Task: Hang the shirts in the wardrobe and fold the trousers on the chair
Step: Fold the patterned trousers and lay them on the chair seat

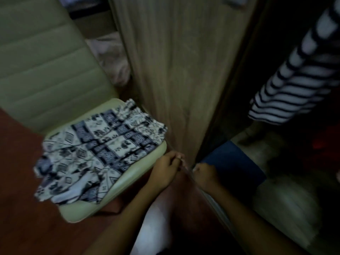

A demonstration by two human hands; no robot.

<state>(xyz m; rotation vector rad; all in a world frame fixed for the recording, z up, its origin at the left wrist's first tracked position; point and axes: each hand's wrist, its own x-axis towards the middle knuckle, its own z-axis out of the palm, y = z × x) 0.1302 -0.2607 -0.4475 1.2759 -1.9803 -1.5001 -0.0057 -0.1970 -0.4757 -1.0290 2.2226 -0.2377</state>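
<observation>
The blue-and-white patterned trousers [99,150] lie loosely folded on the seat of the pale green chair [36,61], with one end hanging over the seat's front-left corner. A navy-and-white striped shirt [294,83] hangs inside the open wardrobe at the right. The wooden wardrobe door [174,70] stands between chair and wardrobe. My left hand [165,172] has its fingers curled at the door's bottom edge on the chair side. My right hand [206,174] curls round the same edge from the wardrobe side. The picture is dim and blurred.
A folded blue item [233,162] lies on the wardrobe floor, with something red [323,142] deeper at the right. Pinkish cloth [110,57] shows behind the chair. The floor [20,208] is reddish brown. Something white [152,229] lies between my forearms.
</observation>
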